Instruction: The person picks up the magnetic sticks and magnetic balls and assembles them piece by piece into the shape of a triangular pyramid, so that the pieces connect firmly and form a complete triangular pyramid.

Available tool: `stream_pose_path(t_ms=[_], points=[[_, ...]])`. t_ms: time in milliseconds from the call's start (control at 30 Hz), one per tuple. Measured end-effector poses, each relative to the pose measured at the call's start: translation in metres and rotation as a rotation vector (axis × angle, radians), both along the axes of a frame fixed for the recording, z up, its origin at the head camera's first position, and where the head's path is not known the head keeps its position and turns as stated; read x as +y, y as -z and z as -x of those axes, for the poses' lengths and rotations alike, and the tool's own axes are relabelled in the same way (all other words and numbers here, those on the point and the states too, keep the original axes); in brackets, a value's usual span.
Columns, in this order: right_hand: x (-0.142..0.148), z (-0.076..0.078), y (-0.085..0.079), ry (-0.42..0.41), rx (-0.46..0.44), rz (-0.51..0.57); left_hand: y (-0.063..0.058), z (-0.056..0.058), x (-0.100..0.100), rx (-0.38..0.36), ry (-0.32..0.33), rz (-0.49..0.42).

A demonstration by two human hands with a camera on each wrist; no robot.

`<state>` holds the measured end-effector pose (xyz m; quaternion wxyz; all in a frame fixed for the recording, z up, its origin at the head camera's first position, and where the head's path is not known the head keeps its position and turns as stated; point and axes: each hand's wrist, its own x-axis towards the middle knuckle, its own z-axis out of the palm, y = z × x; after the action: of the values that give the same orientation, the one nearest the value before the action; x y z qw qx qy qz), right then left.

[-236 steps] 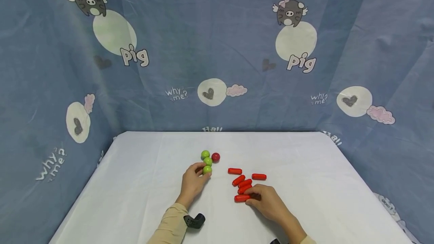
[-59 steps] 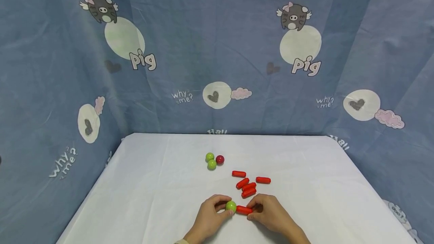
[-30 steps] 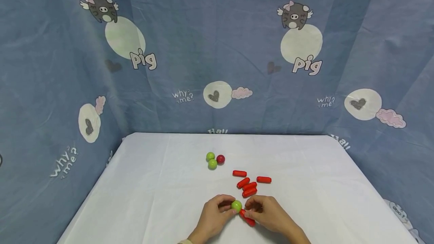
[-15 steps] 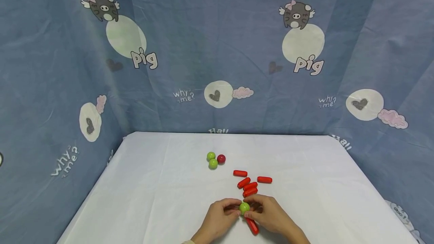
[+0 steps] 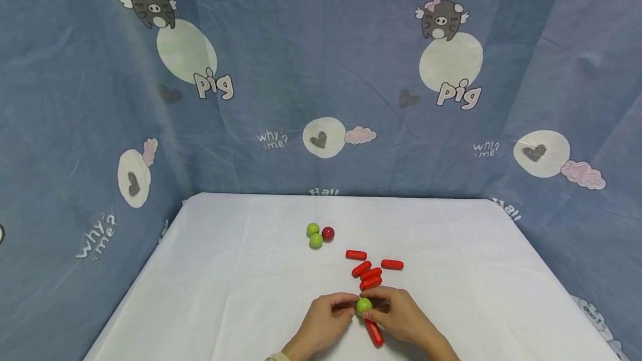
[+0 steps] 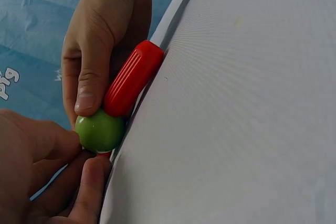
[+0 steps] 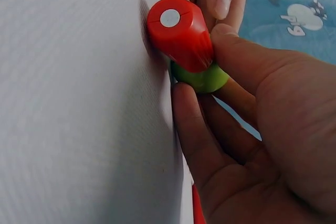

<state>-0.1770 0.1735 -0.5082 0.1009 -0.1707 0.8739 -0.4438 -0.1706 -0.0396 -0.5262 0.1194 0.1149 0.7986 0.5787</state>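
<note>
A glossy green ball (image 5: 364, 306) is in my right hand (image 5: 398, 316), pinched between thumb and fingers. One end of a red plastic rod (image 5: 374, 333) touches the ball, and the rod slants toward me. In the right wrist view, the rod (image 7: 178, 32) shows a pale round disc in its end, in front of the green ball (image 7: 207, 81). My left hand (image 5: 323, 322) has relaxed fingers at the ball's left side. In the left wrist view, its fingertips lie right against the ball (image 6: 98, 132), and my right thumb presses the ball from the other side.
Several more red rods (image 5: 370, 282) lie just beyond my hands, one (image 5: 392, 264) apart to the right. Farther back sit two green balls (image 5: 316, 240) and a dark red ball (image 5: 328, 233), close together. A white cloth covers the table (image 5: 241, 283); a blue patterned curtain stands behind.
The left hand took a green ball from the far group and brought it to the rod from the right hand. The rod swung toward me, and the ball went into the right hand's fingers.
</note>
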Motion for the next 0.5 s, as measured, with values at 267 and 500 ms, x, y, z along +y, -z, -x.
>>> stream_pose_path(t_ms=[267,500], points=[[0.000,-0.002,-0.003,0.005,0.010,-0.007,0.001,0.005,-0.006,0.044,-0.092,-0.029],[-0.001,-0.002,-0.002,0.018,-0.011,-0.009,0.005,0.016,-0.014,0.077,-0.159,-0.022]])
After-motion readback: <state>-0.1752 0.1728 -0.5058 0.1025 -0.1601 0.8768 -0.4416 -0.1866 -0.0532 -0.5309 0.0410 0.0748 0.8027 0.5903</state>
